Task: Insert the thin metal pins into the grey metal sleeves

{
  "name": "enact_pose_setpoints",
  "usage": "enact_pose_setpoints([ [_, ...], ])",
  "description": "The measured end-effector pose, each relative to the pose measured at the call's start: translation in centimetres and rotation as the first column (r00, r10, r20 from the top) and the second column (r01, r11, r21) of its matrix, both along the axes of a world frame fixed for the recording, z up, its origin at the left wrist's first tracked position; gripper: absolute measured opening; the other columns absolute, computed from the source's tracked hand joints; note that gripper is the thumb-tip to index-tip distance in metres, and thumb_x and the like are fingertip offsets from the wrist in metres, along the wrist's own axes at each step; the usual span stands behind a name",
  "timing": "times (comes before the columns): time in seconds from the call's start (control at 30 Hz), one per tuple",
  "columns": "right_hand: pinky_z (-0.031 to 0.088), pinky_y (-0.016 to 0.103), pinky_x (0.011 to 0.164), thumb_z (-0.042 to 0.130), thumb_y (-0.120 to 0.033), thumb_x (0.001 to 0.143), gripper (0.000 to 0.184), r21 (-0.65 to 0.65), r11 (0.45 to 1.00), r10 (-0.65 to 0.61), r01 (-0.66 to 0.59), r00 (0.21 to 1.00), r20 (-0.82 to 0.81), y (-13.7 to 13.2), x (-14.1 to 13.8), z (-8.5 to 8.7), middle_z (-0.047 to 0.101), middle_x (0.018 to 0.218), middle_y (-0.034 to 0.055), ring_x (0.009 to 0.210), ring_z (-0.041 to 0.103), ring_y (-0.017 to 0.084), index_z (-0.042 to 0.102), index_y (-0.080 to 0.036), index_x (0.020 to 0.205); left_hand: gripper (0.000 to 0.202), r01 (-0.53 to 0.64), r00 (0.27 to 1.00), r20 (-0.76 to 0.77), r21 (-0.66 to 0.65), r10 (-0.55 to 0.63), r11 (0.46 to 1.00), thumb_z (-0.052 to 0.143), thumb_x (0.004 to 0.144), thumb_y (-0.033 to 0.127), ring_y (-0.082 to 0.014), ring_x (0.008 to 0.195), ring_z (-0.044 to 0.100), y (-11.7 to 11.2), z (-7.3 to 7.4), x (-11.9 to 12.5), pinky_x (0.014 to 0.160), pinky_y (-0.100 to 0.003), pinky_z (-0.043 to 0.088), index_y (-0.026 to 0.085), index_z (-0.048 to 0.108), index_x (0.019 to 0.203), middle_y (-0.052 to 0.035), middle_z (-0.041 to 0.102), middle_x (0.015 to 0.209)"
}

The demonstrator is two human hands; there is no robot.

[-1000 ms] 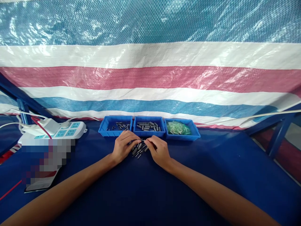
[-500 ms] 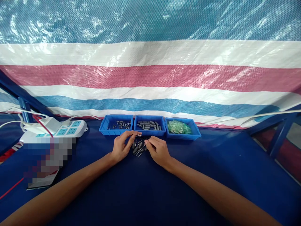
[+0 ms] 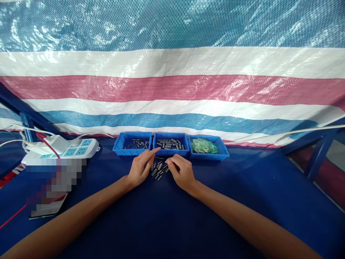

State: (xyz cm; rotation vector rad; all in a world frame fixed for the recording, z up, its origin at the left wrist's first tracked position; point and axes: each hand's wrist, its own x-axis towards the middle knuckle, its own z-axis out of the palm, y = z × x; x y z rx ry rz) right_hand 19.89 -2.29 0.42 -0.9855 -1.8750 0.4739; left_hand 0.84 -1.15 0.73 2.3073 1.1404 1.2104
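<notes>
Left hand [image 3: 141,167] and right hand [image 3: 182,172] above a pile of small parts [image 3: 159,171], which lies between them on the blue surface [image 3: 151,216]. The left hand is loosely spread: index finger extended forward, thumb parted from it, no part visible between. The right hand has thumb and index finger drawn together beside the pile; whether they grip a part cannot be told. The step in hand appears to be the handling of single parts; the next move would call for a precise fingertip pinch, since the parts lie crossed. The pile mixes slender dark pins, glinting in places, with thicker grey cylinders. Just beyond the left hand, the left bin [image 3: 128,153] contains pins; beyond the right hand, the middle bin [image 3: 184,152] contains grey cylinders.
</notes>
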Motion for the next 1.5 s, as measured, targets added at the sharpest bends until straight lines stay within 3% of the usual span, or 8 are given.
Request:
enact_pose_setpoints([
  [0.17, 0.041, 0.025, 0.055, 0.043, -0.021, 0.093, 0.03, 0.017, 0.999, 0.039, -0.039, 0.999, -0.023, 0.0, 0.1, -0.3, 0.055, 0.072, 0.0027, 0.057, 0.05, 0.012, 0.058, -0.016, 0.118, 0.031, 0.013, 0.999, 0.035, -0.002, -0.013, 1.0, 0.038, 0.094, 0.021, -0.0115, 0.071, 0.059, 0.3, -0.9, 0.0, 0.066, -0.022, 0.048, 0.019, 0.046, 0.125, -0.0021, 0.06, 0.084],
  [0.27, 0.043, 0.024, 0.055, 0.044, -0.021, 0.093, 0.034, 0.037, 0.996, 0.08, -0.079, 0.997, -0.016, 0.1, 0.1, -0.5, 0.057, 0.076, 0.0032, 0.058, 0.051, 0.011, 0.054, -0.018, 0.126, 0.029, 0.069, 0.997, 0.041, 0.007, -0.07, 0.998, 0.042, 0.093, 0.022, -0.0117, 0.072, 0.062, 0.5, -1.6, 0.1, 0.066, -0.021, 0.05, 0.019, 0.044, 0.122, -0.0009, 0.063, 0.084],
  [0.4, 0.044, 0.024, 0.055, 0.047, -0.022, 0.092, 0.029, 0.059, 0.996, 0.074, -0.072, 0.997, -0.022, 0.1, 0.0, -0.5, 0.06, 0.08, 0.0044, 0.057, 0.051, 0.01, 0.059, -0.018, 0.117, 0.029, 0.068, 0.998, 0.004, 0.014, -0.068, 0.998, 0.046, 0.092, 0.024, -0.0132, 0.075, 0.066, 0.6, -2.0, 0.0, 0.066, -0.022, 0.052, 0.019, 0.045, 0.12, -0.0015, 0.066, 0.086],
  [0.63, 0.04, 0.024, 0.053, 0.05, -0.025, 0.091, 0.015, 0.042, 0.996, 0.08, -0.081, 0.997, 0.013, 0.2, -0.1, -0.7, 0.056, 0.073, 0.0027, 0.055, 0.049, 0.011, 0.061, -0.018, 0.084, 0.022, 0.049, 0.999, -0.002, 0.048, -0.049, 0.998, 0.049, 0.091, 0.028, -0.0116, 0.067, 0.066, 0.3, -1.4, 0.0, 0.061, -0.019, 0.051, 0.019, 0.051, 0.111, 0.0005, 0.067, 0.076],
  [0.87, 0.039, 0.024, 0.058, 0.043, -0.024, 0.093, 0.016, 0.022, 0.999, 0.047, -0.047, 0.999, 0.017, 0.0, 0.0, -0.4, 0.052, 0.071, 0.0016, 0.059, 0.049, 0.012, 0.056, -0.018, 0.087, 0.02, -0.005, 0.999, 0.049, 0.001, 0.005, 1.0, 0.056, 0.087, 0.031, -0.0108, 0.066, 0.066, 0.2, -0.6, 0.1, 0.063, -0.019, 0.052, 0.018, 0.06, 0.101, -0.0018, 0.069, 0.083],
  [1.13, 0.04, 0.025, 0.059, 0.043, -0.023, 0.093, 0.017, 0.067, 0.994, 0.077, -0.08, 0.996, 0.046, 0.1, -0.1, -0.9, 0.054, 0.069, 0.0019, 0.061, 0.051, 0.013, 0.056, -0.018, 0.082, 0.011, 0.033, 0.996, 0.073, 0.188, -0.047, 0.982, 0.062, 0.083, 0.027, -0.0125, 0.067, 0.066, 0.0, -0.3, -0.2, 0.065, -0.021, 0.053, 0.017, 0.066, 0.08, -0.0019, 0.07, 0.073],
  [1.37, 0.039, 0.025, 0.057, 0.044, -0.024, 0.093, 0.019, 0.074, 0.997, 0.028, -0.031, 0.999, 0.039, 0.0, 0.0, -0.7, 0.054, 0.067, 0.0017, 0.059, 0.05, 0.012, 0.057, -0.018, 0.08, 0.023, 0.153, 0.983, 0.07, 0.184, -0.168, 0.971, 0.056, 0.087, 0.02, -0.0082, 0.055, 0.063, -0.4, -0.5, -0.2, 0.059, -0.019, 0.055, 0.02, 0.065, 0.108, -0.0035, 0.072, 0.092],
  [1.5, 0.039, 0.026, 0.057, 0.046, -0.023, 0.092, 0.017, 0.081, 0.997, -0.017, 0.017, 1.0, 0.005, -0.2, 0.0, -0.4, 0.054, 0.068, 0.0022, 0.059, 0.05, 0.013, 0.057, -0.018, 0.081, 0.029, 0.155, 0.983, 0.077, 0.158, -0.169, 0.975, 0.054, 0.088, 0.015, -0.0097, 0.058, 0.064, -0.4, -0.7, -0.2, 0.062, -0.021, 0.054, 0.021, 0.062, 0.115, -0.0004, 0.07, 0.073],
])
